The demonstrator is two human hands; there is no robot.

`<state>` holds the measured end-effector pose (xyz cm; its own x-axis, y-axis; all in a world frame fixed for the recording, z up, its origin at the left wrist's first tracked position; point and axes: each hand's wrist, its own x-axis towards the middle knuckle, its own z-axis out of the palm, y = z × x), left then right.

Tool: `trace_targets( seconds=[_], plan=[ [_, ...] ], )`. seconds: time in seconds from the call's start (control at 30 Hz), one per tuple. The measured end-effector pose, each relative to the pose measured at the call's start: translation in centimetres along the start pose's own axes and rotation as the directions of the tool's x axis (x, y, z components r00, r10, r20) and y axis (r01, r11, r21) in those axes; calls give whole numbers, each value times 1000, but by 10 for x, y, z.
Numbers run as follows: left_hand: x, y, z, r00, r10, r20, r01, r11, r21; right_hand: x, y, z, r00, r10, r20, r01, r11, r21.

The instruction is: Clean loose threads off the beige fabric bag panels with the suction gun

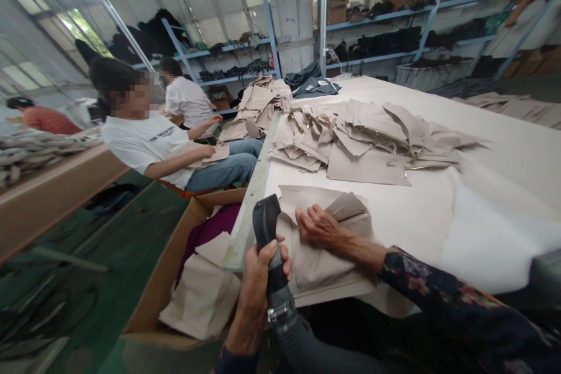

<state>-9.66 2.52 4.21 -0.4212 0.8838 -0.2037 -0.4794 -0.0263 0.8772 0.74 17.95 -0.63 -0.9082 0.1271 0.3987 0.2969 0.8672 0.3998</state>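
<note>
My left hand (263,272) is wrapped round the black nozzle (266,219) of a ribbed suction hose (302,342), which has a metal clamp below the grip. The nozzle's head points up, close to the left edge of a beige fabric piece (333,272). On that fabric lies my right hand (322,228), its fingers curled and closed on the cloth. The piece rests on the white table and hangs over its near edge. A folded corner shows beyond my right wrist.
Beige fabric pieces (372,134) lie piled across the white table (412,216). A cardboard box (162,280) with beige and purple cloth stands at the left. One seated person (153,146) handles fabric beyond it; others sit or stand farther back. Blue shelves (377,23) line the wall.
</note>
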Motion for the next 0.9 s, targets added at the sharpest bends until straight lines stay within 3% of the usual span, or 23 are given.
trace_targets(
  seconds=[0.27,0.43,0.53,0.67,0.9],
  plan=[
    [6,2,-9,992,-100,-75,95,993,-69,-5,0,-3,999,-12,-38,10,998,-65],
    [5,9,1,998,-60,-10,59,996,-63,-2,-4,-3,999,35,25,-35,999,-12],
    [17,10,10,999,-36,30,37,998,-46,-1,-11,-3,997,52,57,-52,999,-6],
    [39,4,17,985,-147,94,146,989,16,-2,-20,1,996,65,60,-67,997,30],
    [61,-2,20,974,-216,73,216,976,15,-1,-17,6,989,86,119,-100,987,125]
  ],
)
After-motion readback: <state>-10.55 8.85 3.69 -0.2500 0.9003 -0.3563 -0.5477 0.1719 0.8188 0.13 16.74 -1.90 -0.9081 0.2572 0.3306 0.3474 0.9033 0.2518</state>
